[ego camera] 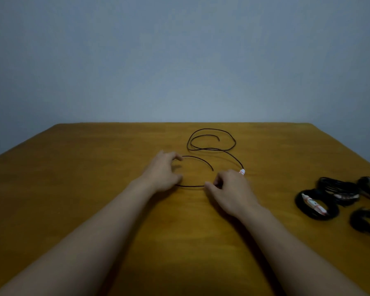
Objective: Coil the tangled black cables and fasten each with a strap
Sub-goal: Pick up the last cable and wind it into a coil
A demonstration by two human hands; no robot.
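Left hand (pixel 161 170): fingers curled, fingertips and thumb gripping the left side of a loop of the cable (pixel 190 186), low on the wooden table (pixel 73 189). Cable: thin, dark, uncoiled; one near loop between the hands, looser loops farther back at table centre, a free end curling inside them. Right hand (pixel 230 190): thumb and forefinger pinch the loop's near run; its curled fingers hide where the cable meets a white-and-red strap (pixel 242 171) that pokes out past them. Far right: four black coiled bundles (pixel 316 207), close together, well apart from the hands, two visibly banded in white; outer ones cut by the frame edge.
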